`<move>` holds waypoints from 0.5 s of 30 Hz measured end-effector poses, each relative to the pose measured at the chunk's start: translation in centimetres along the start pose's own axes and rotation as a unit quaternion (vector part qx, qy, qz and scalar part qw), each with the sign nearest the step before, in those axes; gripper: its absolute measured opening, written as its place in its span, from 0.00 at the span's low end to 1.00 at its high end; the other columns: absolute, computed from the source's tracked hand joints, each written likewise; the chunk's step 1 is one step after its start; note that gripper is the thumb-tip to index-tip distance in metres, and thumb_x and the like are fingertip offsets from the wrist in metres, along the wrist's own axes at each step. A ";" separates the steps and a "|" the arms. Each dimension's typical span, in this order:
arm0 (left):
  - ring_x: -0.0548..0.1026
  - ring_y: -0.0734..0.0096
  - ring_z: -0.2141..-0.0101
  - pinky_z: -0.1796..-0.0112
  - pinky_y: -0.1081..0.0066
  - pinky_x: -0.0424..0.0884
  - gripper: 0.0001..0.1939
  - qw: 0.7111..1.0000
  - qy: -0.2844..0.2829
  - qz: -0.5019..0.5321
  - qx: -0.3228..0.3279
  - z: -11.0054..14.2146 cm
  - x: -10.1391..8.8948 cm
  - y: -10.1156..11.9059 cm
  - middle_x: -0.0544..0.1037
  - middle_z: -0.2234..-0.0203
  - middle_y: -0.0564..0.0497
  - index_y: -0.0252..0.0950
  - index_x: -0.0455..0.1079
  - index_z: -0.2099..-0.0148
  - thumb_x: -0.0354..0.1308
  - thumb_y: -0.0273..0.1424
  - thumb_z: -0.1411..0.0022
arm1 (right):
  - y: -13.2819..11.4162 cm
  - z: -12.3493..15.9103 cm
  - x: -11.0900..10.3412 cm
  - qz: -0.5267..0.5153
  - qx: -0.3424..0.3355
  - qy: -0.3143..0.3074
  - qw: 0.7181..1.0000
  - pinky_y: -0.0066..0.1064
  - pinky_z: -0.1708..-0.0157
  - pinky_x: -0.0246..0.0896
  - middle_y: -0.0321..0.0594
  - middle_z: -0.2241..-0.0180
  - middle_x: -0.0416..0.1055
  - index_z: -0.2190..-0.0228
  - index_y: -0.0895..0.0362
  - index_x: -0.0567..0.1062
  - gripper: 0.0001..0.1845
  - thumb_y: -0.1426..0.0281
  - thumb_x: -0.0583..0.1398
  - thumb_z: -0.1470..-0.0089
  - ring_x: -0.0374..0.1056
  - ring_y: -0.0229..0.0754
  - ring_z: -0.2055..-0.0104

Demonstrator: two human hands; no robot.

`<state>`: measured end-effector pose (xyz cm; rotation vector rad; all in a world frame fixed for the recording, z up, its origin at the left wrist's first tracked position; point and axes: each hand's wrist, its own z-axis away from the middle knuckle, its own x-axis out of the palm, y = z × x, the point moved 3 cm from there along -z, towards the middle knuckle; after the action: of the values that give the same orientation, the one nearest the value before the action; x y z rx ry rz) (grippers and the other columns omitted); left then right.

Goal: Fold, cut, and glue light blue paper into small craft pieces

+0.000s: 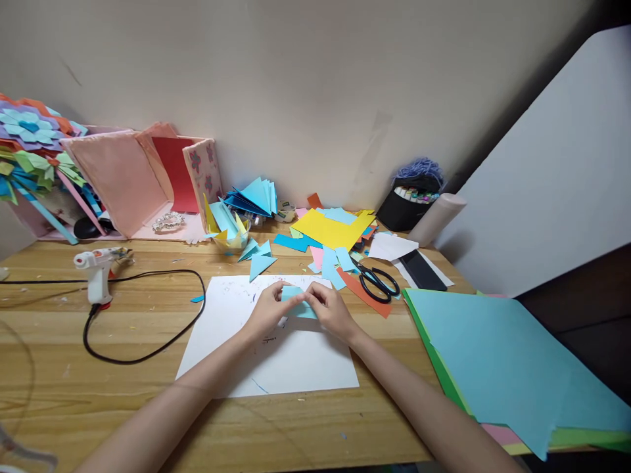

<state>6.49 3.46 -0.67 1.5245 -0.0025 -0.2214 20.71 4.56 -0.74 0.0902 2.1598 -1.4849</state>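
Note:
Between my two hands is a small piece of light blue paper (300,307), raised over a white sheet (296,368) marked with dark specks and strokes. My left hand (272,307) grips its left side, thumb across the front. On the other side, my right hand (329,307) pinches the upper right edge with thumb and fingers. Whether the paper has a fold in it is hard to make out. Just beyond the sheet lie folded light blue paper triangles (261,264). Black-handled scissors (377,282) rest to the right, on an orange paper strip (362,292).
A white glue gun (100,272) stands at left, its black cord (148,361) looping toward the sheet. Paper scraps with a yellow piece (328,226) lie at the back. Coloured sheets (507,355) are stacked at right, near a black phone (421,269) and a marker holder (401,210).

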 end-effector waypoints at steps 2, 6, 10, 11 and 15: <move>0.68 0.71 0.73 0.72 0.74 0.63 0.19 0.999 -0.019 0.030 -0.022 0.0 0.2 -0.4 0.71 0.75 0.52 0.32 0.65 0.64 0.62 0.37 0.57 | 0.0 0.0 0.0 0.003 0.006 0.007 1.000 0.26 0.77 0.47 0.32 0.80 0.55 0.80 0.57 0.60 0.15 0.65 0.50 0.45 0.51 0.34 0.77; 0.68 0.71 0.73 0.73 0.73 0.64 0.16 0.999 -0.027 0.016 -0.017 0.1 0.4 -1.1 0.70 0.75 0.52 0.32 0.64 0.67 0.61 0.36 0.56 | -0.1 0.0 -0.3 0.026 0.000 -0.021 0.999 0.26 0.77 0.46 0.31 0.80 0.55 0.80 0.56 0.60 0.15 0.65 0.50 0.44 0.51 0.34 0.77; 0.67 0.72 0.74 0.74 0.73 0.64 0.13 0.999 -0.039 -0.019 0.006 0.2 0.7 -0.8 0.69 0.77 0.53 0.32 0.64 0.69 0.60 0.36 0.54 | -0.3 0.0 -0.2 0.031 -0.012 -0.038 0.999 0.26 0.76 0.47 0.31 0.79 0.56 0.78 0.56 0.59 0.13 0.66 0.49 0.44 0.53 0.34 0.76; 0.67 0.72 0.75 0.75 0.74 0.64 0.13 0.999 -0.037 -0.020 0.008 0.2 0.7 -0.7 0.69 0.77 0.54 0.32 0.64 0.70 0.60 0.37 0.54 | -0.3 0.0 -0.1 0.029 -0.014 -0.031 0.999 0.26 0.76 0.48 0.31 0.79 0.56 0.78 0.56 0.59 0.13 0.66 0.49 0.44 0.54 0.34 0.76; 0.66 0.73 0.77 0.76 0.74 0.63 0.13 1.000 -0.019 -0.018 0.011 0.2 0.4 -0.7 0.68 0.79 0.55 0.33 0.65 0.69 0.57 0.39 0.50 | -0.3 0.1 0.4 0.017 -0.001 0.022 1.000 0.26 0.75 0.49 0.31 0.79 0.56 0.78 0.56 0.59 0.13 0.66 0.48 0.43 0.53 0.35 0.75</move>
<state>6.77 3.20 -1.38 1.5421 -0.0077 -0.2810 20.29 4.28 -0.67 0.1592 2.1832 -1.4752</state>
